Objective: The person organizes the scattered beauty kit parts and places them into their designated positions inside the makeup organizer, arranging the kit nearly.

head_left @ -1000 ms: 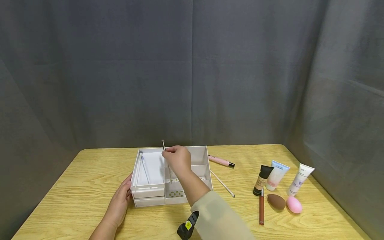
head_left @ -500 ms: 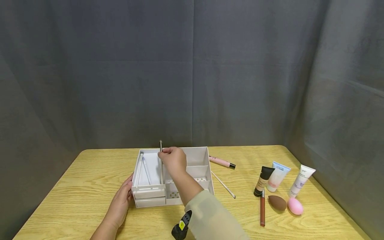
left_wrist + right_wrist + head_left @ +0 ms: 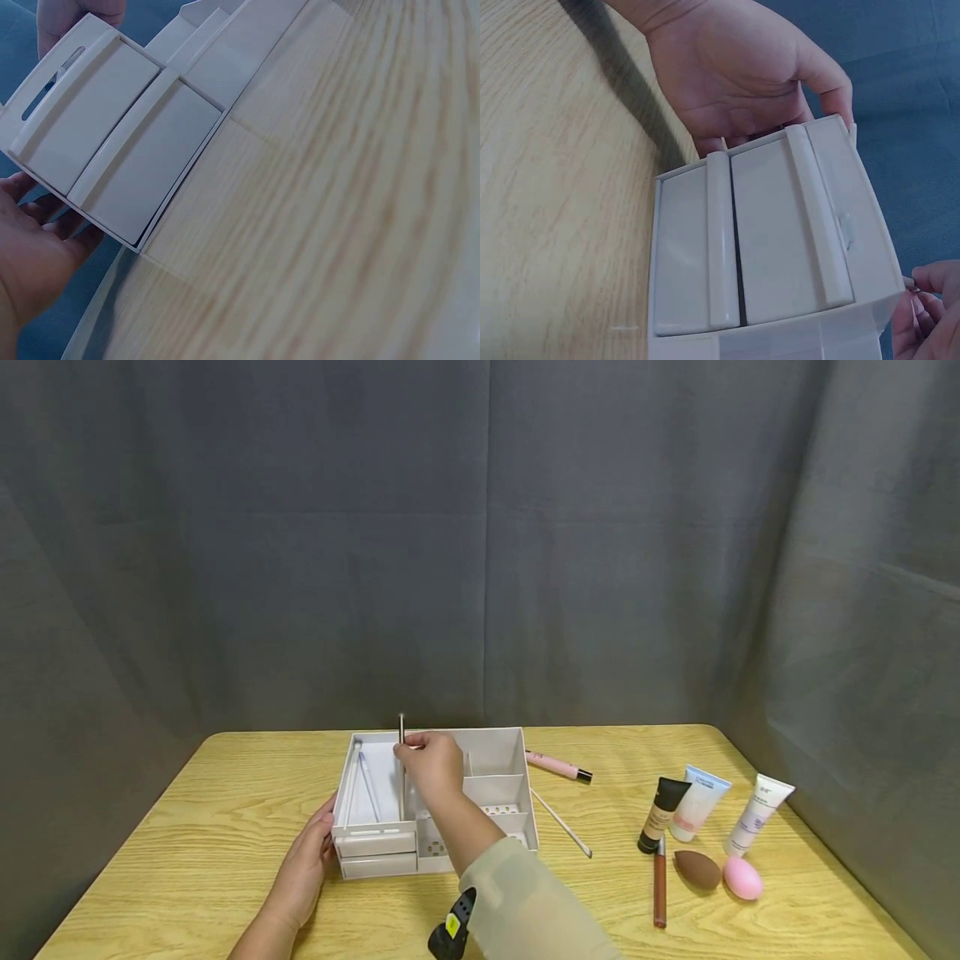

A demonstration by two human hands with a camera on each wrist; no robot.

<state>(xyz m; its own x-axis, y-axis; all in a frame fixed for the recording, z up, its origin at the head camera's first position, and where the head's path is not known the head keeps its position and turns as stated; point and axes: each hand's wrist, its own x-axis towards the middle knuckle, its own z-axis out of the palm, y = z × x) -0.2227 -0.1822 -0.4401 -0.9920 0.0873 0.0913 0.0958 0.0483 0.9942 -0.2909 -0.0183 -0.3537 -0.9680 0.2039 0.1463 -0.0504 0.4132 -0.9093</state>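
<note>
A white cosmetics organizer (image 3: 378,828) with two front drawers and several compartments stands on the table. My left hand (image 3: 302,862) rests against its left side; in the left wrist view the fingers (image 3: 66,223) touch the side wall. My right hand (image 3: 433,766) pinches a slim makeup brush (image 3: 402,727) near its dark upper end, over the right edge of the top-left tray. The brush is nearly upright in the head view. Whether its lower end touches the tray, I cannot tell. A white brush (image 3: 349,785) and a bluish thin stick (image 3: 369,787) lie in that tray.
Right of the organizer lie a pink tube (image 3: 557,766) and a white brush (image 3: 561,823). Farther right are a black-capped bottle (image 3: 662,814), blue-pink tube (image 3: 699,802), white tube (image 3: 759,814), brown sponge (image 3: 697,870), pink sponge (image 3: 742,878) and brown lip-gloss tube (image 3: 660,889).
My right hand has moved slightly left with the brush, from the middle divider to the top-left tray. The brush has turned from slanted to nearly upright. My left hand stays at the organizer's side.
</note>
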